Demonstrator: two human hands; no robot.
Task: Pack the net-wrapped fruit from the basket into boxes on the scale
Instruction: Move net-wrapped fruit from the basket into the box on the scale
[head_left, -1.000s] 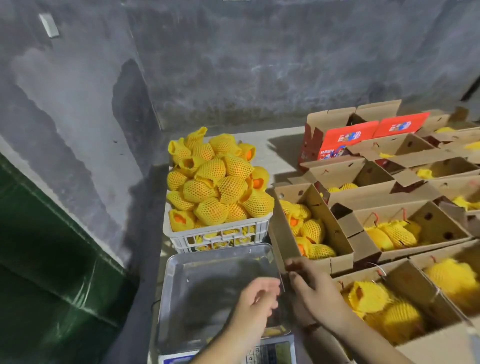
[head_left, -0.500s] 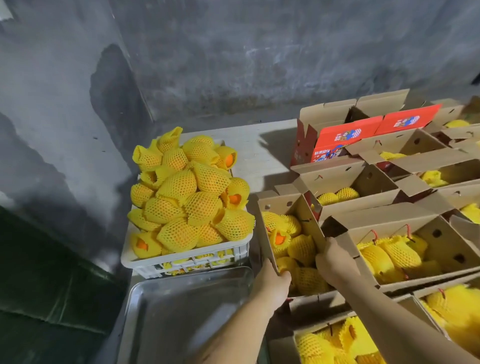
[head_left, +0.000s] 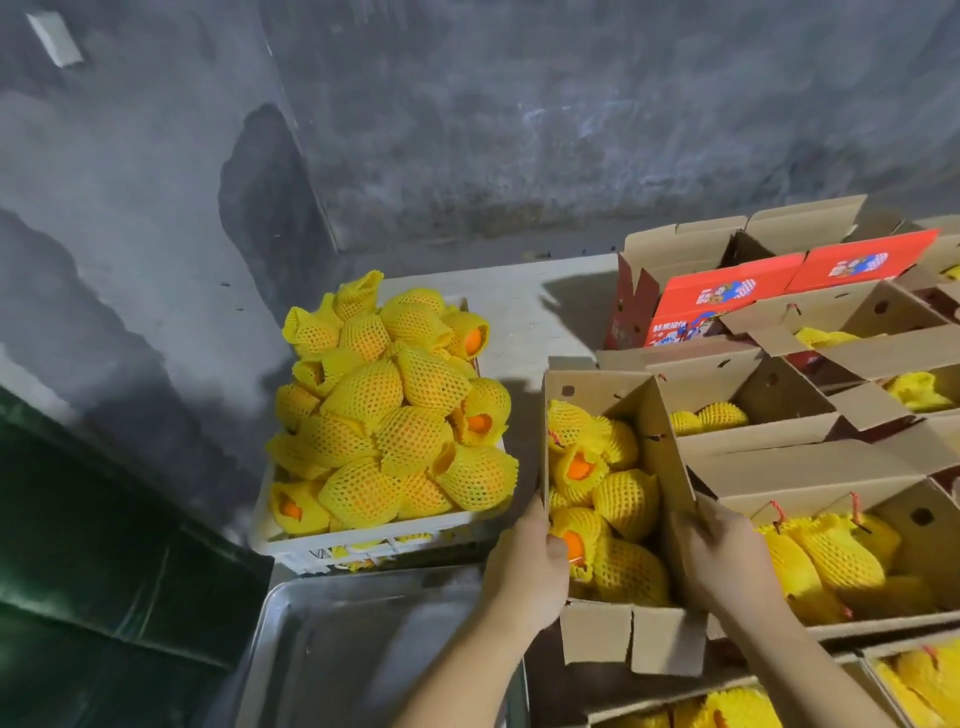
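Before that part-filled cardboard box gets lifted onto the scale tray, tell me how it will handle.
The cardboard box probably feels heavy for its size, since net-wrapped fruit fills much of it. Its thin walls and loose open flaps may flex, so the left hand and right hand gripping opposite sides seems wise. The round fruit could shift if it tilts.

A white slatted basket (head_left: 363, 543) is heaped with orange fruit in yellow foam nets (head_left: 395, 415). Just right of it, an open cardboard box (head_left: 631, 636) holds several netted fruits. The steel scale tray (head_left: 363, 649) lies near, below the basket.
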